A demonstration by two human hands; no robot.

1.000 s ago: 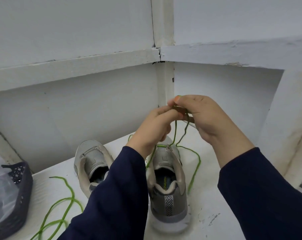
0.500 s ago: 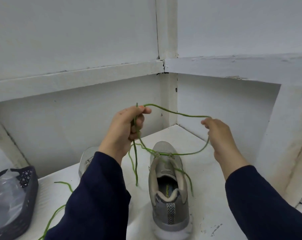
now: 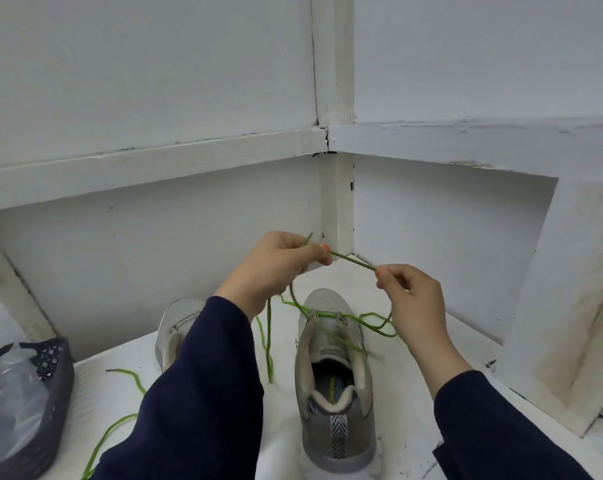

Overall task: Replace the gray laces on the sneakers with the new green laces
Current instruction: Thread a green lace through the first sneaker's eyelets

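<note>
left hand (image 3: 276,268) and right hand (image 3: 411,296) each pinch the green lace (image 3: 353,260) above the gray sneaker (image 3: 334,393) toe. short span held taut between them, probably to even the ends. lace sits only in that sneaker's front eyelets. spare green lace (image 3: 127,379) lies left of it.

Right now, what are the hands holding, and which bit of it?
Both hold the thin green shoelace threaded in the gray sneaker: the left hand pinches it near its free tip, the right hand a little further along.
</note>
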